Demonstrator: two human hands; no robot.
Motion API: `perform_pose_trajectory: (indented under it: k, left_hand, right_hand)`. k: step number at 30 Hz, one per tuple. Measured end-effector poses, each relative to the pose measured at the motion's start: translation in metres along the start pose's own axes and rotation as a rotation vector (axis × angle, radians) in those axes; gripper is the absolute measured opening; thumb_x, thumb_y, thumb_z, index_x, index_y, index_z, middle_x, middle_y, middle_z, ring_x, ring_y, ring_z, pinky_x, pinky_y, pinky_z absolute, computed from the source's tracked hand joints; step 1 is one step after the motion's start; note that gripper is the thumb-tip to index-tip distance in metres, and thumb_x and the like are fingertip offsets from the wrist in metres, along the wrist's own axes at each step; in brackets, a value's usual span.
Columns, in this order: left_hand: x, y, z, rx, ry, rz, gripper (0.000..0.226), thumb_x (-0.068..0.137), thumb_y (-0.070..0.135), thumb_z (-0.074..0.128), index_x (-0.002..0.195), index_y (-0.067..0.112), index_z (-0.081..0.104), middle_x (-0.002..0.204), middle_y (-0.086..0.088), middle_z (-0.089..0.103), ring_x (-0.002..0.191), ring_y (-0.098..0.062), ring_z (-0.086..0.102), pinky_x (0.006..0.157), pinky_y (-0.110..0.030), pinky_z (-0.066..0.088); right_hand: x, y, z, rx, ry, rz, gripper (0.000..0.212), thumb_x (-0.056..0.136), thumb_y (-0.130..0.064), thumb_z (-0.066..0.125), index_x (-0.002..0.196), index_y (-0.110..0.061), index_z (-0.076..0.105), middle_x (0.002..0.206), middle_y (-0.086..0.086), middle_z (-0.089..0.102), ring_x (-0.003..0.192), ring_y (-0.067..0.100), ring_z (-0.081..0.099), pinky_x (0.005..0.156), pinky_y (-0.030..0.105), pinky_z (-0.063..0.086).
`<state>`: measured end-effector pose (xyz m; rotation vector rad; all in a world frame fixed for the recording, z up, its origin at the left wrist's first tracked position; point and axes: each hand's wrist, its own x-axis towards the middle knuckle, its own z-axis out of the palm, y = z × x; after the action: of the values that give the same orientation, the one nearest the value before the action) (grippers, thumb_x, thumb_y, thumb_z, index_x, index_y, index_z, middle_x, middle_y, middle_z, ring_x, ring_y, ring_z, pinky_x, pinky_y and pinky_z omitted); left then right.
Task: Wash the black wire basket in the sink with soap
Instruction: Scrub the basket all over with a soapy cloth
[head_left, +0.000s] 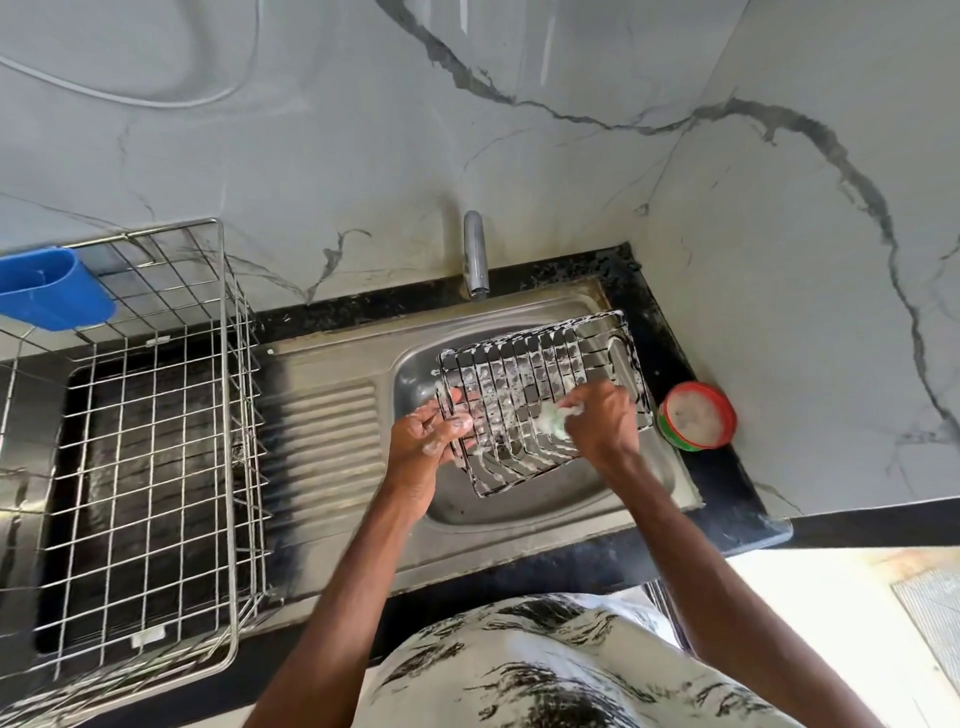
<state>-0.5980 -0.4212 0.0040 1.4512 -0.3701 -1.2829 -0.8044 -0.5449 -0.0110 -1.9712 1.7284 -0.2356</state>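
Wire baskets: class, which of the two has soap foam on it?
The small black wire basket in the sink; the large silver basket at the left shows no foam.

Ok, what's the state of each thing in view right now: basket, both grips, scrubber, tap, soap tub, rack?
Black wire basket, tilted in the sink, sudsy.
Left grip, holding the basket's left edge.
Right grip, holding the green scrubber on the wires.
Tap, no water visibly running.
Soap tub, open, on the counter right of the sink.
Drying rack, on the counter at left, blue holder on its rim.
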Motion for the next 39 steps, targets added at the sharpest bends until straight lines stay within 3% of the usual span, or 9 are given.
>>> perform_pose_trajectory:
  k: [5, 9, 13, 16, 22, 26, 30, 34, 39]
  left_hand:
    - [-0.007, 0.003, 0.011, 0.068, -0.017, 0.002, 0.12, 0.04, 0.051, 0.077, 0.145, 0.001, 0.045, 0.137, -0.013, 0.062, 0.101, -0.01, 0.064, 0.071, -0.027, 0.046]
    - [-0.007, 0.002, 0.011, 0.065, -0.011, -0.011, 0.111, 0.044, 0.05, 0.083, 0.14, 0.005, 0.05, 0.136, -0.014, 0.066, 0.111, -0.022, 0.067, 0.072, -0.028, 0.049]
    - [-0.01, 0.008, 0.012, 0.054, 0.008, -0.024, 0.106, 0.041, 0.05, 0.078, 0.134, 0.011, 0.047, 0.112, 0.002, 0.073, 0.098, -0.011, 0.064, 0.072, -0.027, 0.045]
    - [-0.007, 0.009, 0.01, 0.036, 0.005, -0.008, 0.109, 0.04, 0.05, 0.077, 0.136, 0.01, 0.047, 0.115, -0.003, 0.07, 0.095, -0.008, 0.062, 0.07, -0.026, 0.043]
    - [-0.003, 0.005, 0.013, 0.101, -0.103, 0.077, 0.047, 0.05, 0.034, 0.082, 0.091, 0.015, 0.069, 0.074, 0.008, 0.075, 0.066, 0.001, 0.066, 0.061, -0.013, 0.048]
    - [0.001, 0.004, 0.007, 0.124, -0.123, 0.08, 0.047, 0.056, 0.031, 0.085, 0.099, 0.014, 0.073, 0.093, -0.002, 0.08, 0.084, -0.008, 0.073, 0.072, -0.019, 0.056]
    - [0.002, 0.003, 0.006, 0.119, -0.066, 0.029, 0.073, 0.045, 0.045, 0.083, 0.11, 0.022, 0.058, 0.137, -0.026, 0.063, 0.127, -0.031, 0.061, 0.11, -0.056, 0.044]
    - [0.007, -0.004, 0.005, 0.129, -0.045, 0.012, 0.073, 0.049, 0.049, 0.082, 0.112, 0.019, 0.063, 0.138, -0.022, 0.064, 0.13, -0.033, 0.061, 0.093, -0.055, 0.056]
    - [0.009, -0.011, 0.0, 0.096, -0.06, 0.021, 0.095, 0.051, 0.051, 0.079, 0.131, 0.004, 0.06, 0.115, -0.007, 0.078, 0.088, -0.011, 0.071, 0.058, -0.022, 0.047]
  right_hand:
    - [0.012, 0.013, 0.0, -0.119, 0.13, 0.132, 0.022, 0.085, -0.002, 0.054, 0.1, -0.005, 0.069, 0.093, 0.014, 0.071, 0.077, 0.024, 0.068, 0.066, 0.037, 0.06]
    - [0.011, 0.004, 0.002, -0.034, 0.157, 0.172, 0.022, 0.084, 0.006, 0.051, 0.098, 0.006, 0.068, 0.09, 0.019, 0.072, 0.068, 0.023, 0.066, 0.048, 0.023, 0.041]
    - [-0.003, -0.016, 0.012, 0.048, 0.098, 0.08, 0.025, 0.089, 0.002, 0.052, 0.112, 0.008, 0.062, 0.111, 0.025, 0.067, 0.087, 0.03, 0.064, 0.069, 0.031, 0.047]
    - [-0.011, -0.032, 0.016, 0.041, 0.08, -0.018, 0.018, 0.097, -0.001, 0.048, 0.099, -0.002, 0.065, 0.085, 0.011, 0.071, 0.056, 0.015, 0.051, 0.047, 0.021, 0.038]
    - [-0.044, -0.078, 0.032, 0.35, 0.05, -0.396, 0.02, 0.087, 0.007, 0.054, 0.097, 0.005, 0.071, 0.088, 0.007, 0.07, 0.061, 0.012, 0.063, 0.048, 0.021, 0.05]
    - [-0.041, -0.078, 0.025, 0.308, -0.012, -0.454, 0.02, 0.083, 0.014, 0.06, 0.091, 0.001, 0.074, 0.092, 0.008, 0.074, 0.062, 0.0, 0.064, 0.046, 0.021, 0.054]
    - [-0.018, -0.049, 0.017, 0.202, 0.155, -0.316, 0.025, 0.084, 0.016, 0.054, 0.094, 0.002, 0.073, 0.094, 0.007, 0.072, 0.054, -0.005, 0.055, 0.037, 0.01, 0.04]
    - [0.001, -0.02, 0.007, 0.209, 0.255, -0.123, 0.025, 0.081, 0.018, 0.048, 0.089, 0.004, 0.067, 0.074, 0.019, 0.069, 0.039, 0.007, 0.043, 0.032, 0.018, 0.03]
    - [0.009, -0.003, -0.003, 0.081, 0.224, 0.142, 0.022, 0.097, 0.001, 0.053, 0.117, 0.008, 0.06, 0.116, 0.022, 0.066, 0.102, 0.031, 0.063, 0.099, 0.043, 0.05]
